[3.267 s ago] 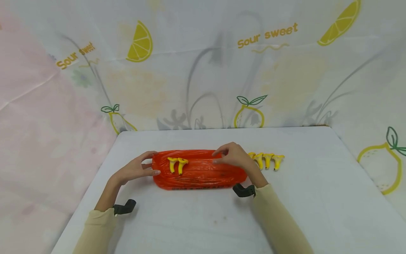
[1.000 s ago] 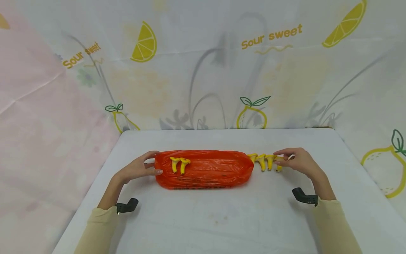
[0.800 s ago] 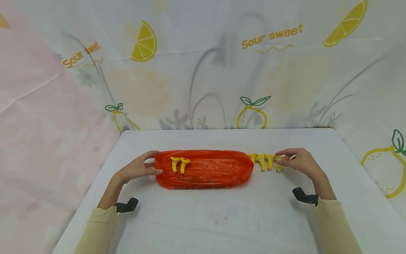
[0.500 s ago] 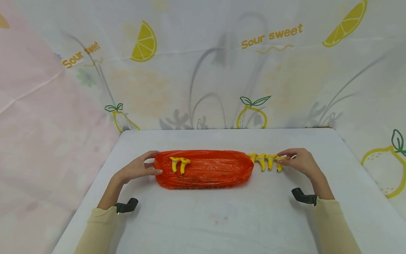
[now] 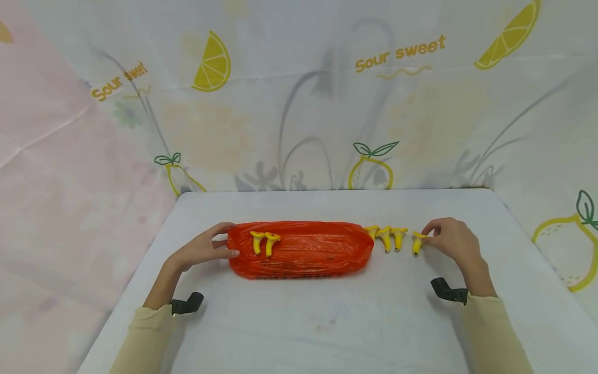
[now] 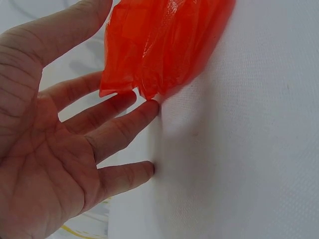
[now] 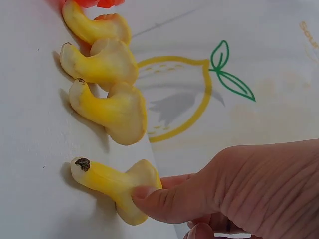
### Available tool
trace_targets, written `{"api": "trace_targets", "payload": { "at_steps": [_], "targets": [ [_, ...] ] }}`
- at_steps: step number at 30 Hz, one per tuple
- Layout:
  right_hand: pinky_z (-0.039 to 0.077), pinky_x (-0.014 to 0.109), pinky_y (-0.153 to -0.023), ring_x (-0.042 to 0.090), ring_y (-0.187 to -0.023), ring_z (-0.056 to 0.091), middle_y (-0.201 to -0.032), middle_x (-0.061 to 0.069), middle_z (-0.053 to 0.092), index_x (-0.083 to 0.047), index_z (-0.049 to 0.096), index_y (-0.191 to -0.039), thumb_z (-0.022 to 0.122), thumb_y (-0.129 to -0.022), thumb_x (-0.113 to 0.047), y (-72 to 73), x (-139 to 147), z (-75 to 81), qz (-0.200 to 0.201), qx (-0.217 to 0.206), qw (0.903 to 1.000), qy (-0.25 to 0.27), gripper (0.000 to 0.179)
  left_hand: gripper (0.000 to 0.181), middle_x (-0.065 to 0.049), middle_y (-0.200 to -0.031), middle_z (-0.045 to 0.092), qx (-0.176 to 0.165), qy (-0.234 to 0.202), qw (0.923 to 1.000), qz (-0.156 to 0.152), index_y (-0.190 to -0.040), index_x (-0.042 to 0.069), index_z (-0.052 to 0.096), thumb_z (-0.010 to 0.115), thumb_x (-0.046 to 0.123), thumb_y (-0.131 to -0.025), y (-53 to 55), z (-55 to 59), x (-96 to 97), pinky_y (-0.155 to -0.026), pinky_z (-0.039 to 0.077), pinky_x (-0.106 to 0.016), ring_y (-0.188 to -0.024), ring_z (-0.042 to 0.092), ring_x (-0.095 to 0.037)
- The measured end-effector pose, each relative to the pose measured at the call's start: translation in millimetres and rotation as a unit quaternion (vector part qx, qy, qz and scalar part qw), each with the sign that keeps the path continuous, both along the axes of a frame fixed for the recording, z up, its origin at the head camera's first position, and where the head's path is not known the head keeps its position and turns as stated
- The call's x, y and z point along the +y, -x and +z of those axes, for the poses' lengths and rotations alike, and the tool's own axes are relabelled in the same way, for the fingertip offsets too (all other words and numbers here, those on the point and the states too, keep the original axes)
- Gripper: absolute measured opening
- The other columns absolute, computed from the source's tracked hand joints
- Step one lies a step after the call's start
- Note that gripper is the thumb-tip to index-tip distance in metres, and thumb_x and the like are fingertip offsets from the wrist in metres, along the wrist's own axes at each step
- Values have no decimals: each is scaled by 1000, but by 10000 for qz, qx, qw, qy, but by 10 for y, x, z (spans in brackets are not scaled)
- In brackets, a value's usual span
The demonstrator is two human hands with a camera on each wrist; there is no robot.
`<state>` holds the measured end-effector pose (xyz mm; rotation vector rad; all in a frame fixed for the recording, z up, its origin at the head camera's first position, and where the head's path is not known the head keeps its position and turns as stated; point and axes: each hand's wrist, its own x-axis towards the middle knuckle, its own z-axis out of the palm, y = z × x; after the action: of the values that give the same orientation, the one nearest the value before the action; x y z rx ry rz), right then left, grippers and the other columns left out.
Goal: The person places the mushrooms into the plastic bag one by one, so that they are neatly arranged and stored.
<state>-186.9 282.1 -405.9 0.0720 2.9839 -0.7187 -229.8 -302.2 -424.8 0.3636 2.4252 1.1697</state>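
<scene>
My right hand (image 5: 455, 240) pinches the wide cap of a yellow mushroom (image 7: 113, 184), thumb on its near side. The mushroom stands a small gap right of a row of three similar mushrooms (image 5: 398, 239), close by the bag's right end. A red plastic bag (image 5: 317, 250) lies long and crumpled across the table. Two more yellow mushrooms (image 5: 271, 239) lie on the bag's left part. At the bag's left end, my left hand (image 5: 205, 246) has its fingers spread and lightly bent, with fingertips at the bag's edge in the left wrist view.
All of this lies on a white-covered table (image 5: 308, 317). Behind it hangs a pale curtain (image 5: 299, 104) printed with lemons and lettering. Each wrist wears a black camera mount (image 5: 188, 303).
My right hand has moved from above the bag to the rightmost mushroom. That mushroom has since shifted right, away from the row. The left hand keeps its place at the bag's end.
</scene>
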Motion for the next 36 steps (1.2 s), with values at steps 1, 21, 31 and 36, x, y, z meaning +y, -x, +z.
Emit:
{"api": "trace_targets", "payload": {
  "at_steps": [1,21,31,36],
  "targets": [
    [37,31,-51,22,-66,48,-78,6,55,-6,73,-96,71,-83,-17,-4,-5,15,-27,-81,9999,-98,18,82,-18,-153,33,2,-5,10000,3,-149,12,34,77,38,-84,-1,-2,-2,-98,47,-55,-135,38,-49],
    [34,31,-50,20,-62,45,-79,2,52,-10,73,-101,72,-86,-24,-68,-26,117,184,349,9990,198,21,80,-19,-153,32,10,-147,9999,-65,-149,10,33,76,35,-86,-9,-9,0,-100,44,-57,-135,36,-50],
    [37,29,-50,20,-67,51,-77,2,51,-8,74,-99,76,-86,-22,-64,-165,226,363,883,9931,675,19,80,-21,-153,32,83,-137,9998,-130,-149,7,33,76,33,-86,-22,18,6,-99,45,-56,-134,37,-52],
    [37,28,-50,21,-69,53,-77,4,50,-6,74,-100,78,-85,-21,-35,-292,216,436,980,9883,1089,21,80,-21,-153,32,37,-205,9997,-115,-149,7,33,77,30,-86,-36,38,9,-99,45,-57,-134,36,-52]
  ]
}}
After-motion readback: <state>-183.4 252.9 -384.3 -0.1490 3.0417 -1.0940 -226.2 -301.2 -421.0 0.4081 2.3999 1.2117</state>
